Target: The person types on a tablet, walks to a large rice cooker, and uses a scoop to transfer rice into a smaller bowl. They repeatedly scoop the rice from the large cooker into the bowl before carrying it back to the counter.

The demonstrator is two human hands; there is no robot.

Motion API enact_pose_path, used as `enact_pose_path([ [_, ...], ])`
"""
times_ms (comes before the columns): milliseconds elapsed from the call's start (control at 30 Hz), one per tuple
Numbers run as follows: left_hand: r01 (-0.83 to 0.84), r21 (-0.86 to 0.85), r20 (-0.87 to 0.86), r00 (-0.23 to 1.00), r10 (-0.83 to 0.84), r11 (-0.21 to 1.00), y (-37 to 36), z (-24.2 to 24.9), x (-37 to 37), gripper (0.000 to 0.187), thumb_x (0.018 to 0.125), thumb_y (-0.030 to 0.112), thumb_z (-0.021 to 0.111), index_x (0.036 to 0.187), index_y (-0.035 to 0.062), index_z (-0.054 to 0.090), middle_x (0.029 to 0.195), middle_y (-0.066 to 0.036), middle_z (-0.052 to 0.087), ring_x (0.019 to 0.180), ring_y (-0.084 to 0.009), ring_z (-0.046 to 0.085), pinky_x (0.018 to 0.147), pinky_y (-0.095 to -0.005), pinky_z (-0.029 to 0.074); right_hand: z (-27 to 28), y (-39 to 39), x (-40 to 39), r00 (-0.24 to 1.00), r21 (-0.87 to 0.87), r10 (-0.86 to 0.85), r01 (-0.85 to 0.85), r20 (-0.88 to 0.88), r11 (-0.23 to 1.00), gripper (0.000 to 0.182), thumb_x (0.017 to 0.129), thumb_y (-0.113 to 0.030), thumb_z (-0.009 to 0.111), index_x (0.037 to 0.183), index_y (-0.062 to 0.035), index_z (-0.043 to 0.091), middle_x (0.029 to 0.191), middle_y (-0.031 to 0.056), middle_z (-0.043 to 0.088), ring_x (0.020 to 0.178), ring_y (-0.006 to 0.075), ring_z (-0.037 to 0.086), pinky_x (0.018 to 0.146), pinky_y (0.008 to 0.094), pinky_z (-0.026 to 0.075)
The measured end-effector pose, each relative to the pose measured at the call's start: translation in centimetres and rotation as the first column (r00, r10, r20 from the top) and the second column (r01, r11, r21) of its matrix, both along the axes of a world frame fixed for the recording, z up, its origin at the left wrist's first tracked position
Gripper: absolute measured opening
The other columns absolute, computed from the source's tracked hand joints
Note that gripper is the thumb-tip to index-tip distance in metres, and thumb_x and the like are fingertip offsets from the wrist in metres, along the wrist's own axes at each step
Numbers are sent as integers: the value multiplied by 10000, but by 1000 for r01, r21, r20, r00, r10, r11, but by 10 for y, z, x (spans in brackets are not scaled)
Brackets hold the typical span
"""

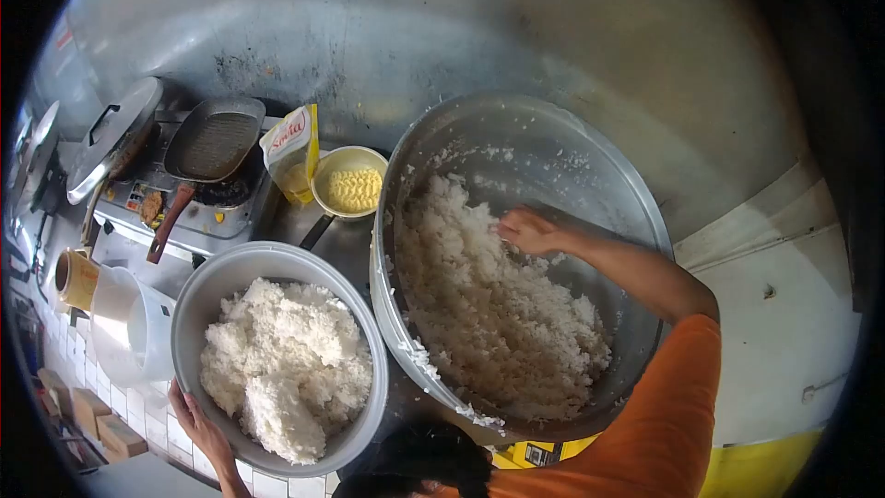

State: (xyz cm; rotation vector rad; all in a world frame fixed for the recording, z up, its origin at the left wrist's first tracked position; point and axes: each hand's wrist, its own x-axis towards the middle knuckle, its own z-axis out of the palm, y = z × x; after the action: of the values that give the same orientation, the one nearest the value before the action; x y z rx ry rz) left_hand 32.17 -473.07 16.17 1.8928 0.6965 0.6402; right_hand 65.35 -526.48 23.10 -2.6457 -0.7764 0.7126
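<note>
My left hand (195,422) holds the outside of a round metal pot (189,341) by its lower left side. A large mound of cooked white rice (286,350) fills that pot. My right hand (528,230) is inside a much larger metal pot (590,161), which stands to the right and tilts toward me. Its fingers are stretched to the left and touch the upper edge of the rice (493,304) heaped there. The fingertips are partly hidden against the grains. Rice sticks to the large pot's inner wall and near rim.
Left of the pots is a stove (207,221) with a square grill pan (214,140) and a lidded pan (120,134). A saucepan (350,183) of yellow food and a yellow-and-clear pouch (293,155) stand behind. Plastic containers (129,327) are at left.
</note>
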Motion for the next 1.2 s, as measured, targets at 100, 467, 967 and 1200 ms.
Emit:
enact_pose_path([
  [100, 47, 3, -22, 999, -47, 999, 0, 7, 1, 415, 1032, 267, 362, 1318, -26, 432, 1294, -135, 478, 1201, -220, 432, 1050, -342, 292, 11, -6, -32, 998, 219, 31, -44, 63, 975, 386, 980, -157, 409, 647, 36, 430, 549, 131, 421, 539, 186, 447, 613, 420, 430],
  [467, 90, 33, 29, 995, -91, 995, -5, 13, 1, 380, 1030, 233, 353, 1295, -22, 447, 1238, -154, 510, 1148, -245, 465, 1002, -357, 334, 111, 23, -153, 998, 147, -68, 67, 0, 987, 378, 892, -168, 482, 579, 42, 516, 498, 167, 495, 453, 222, 486, 511, 394, 422],
  [967, 113, -3, 120, 986, -112, 994, 4, -1, -2, 364, 1022, 219, 368, 1268, -35, 456, 1236, -143, 502, 1145, -230, 458, 1016, -312, 314, 182, 181, -220, 646, -269, 341, -212, 682, 940, 216, 892, -85, 478, 1056, 45, 531, 866, 227, 565, 739, 323, 616, 659, 416, 500],
  [1200, 155, -51, 98, 984, -150, 987, 1, 5, 0, 418, 1024, 261, 364, 1307, -40, 433, 1276, -158, 487, 1194, -259, 440, 1036, -352, 305, 220, 66, -170, 772, -261, -64, 290, 633, 921, 252, 820, -14, 452, 1028, 0, 595, 816, 237, 638, 788, 412, 626, 734, 477, 491],
])
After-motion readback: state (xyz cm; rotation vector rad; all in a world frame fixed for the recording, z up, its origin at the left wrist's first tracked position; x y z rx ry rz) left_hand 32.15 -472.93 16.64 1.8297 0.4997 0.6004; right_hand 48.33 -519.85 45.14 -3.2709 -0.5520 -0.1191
